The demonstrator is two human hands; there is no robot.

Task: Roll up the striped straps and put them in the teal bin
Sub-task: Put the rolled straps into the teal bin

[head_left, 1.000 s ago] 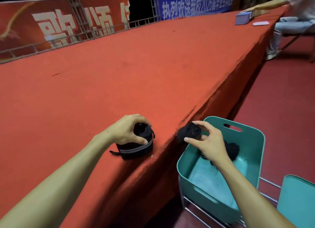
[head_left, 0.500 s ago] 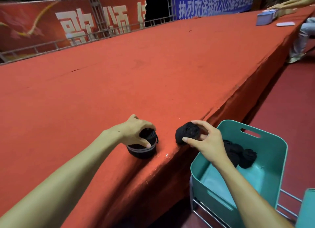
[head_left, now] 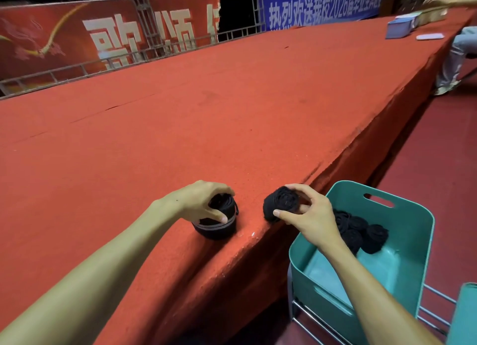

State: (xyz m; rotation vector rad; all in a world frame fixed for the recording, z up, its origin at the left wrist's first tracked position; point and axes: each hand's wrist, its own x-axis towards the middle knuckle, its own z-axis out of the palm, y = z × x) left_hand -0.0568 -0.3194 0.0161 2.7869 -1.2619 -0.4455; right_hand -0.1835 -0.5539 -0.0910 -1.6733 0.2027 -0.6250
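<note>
Since a second ago the loose tail beside the striped roll (head_left: 216, 228) has been drawn in. It now stands as a compact black cylinder with pale stripes on the red, felt-like tabletop (head_left: 232, 112), near the edge. The left hand (head_left: 204, 202) grips it from above, hiding part of its top. The right hand (head_left: 312, 215) pinches a fuzzy black roll (head_left: 280, 205) (its stripes cannot be made out) at the tabletop edge, just beside the smooth teal bin (head_left: 413, 241). More dark rolls (head_left: 361, 231) lie in the bin, partly hidden behind the wrist.

The loose tail that stuck out from the striped roll (head_left: 216, 226) under the left hand (head_left: 198, 202) a second ago no longer shows; the roll now sits as a compact coil. The right hand (head_left: 309, 215) has shifted its black roll (head_left: 280, 205) from above the teal bin's (head_left: 402, 280) corner to the counter's (head_left: 232, 112) edge.
</note>
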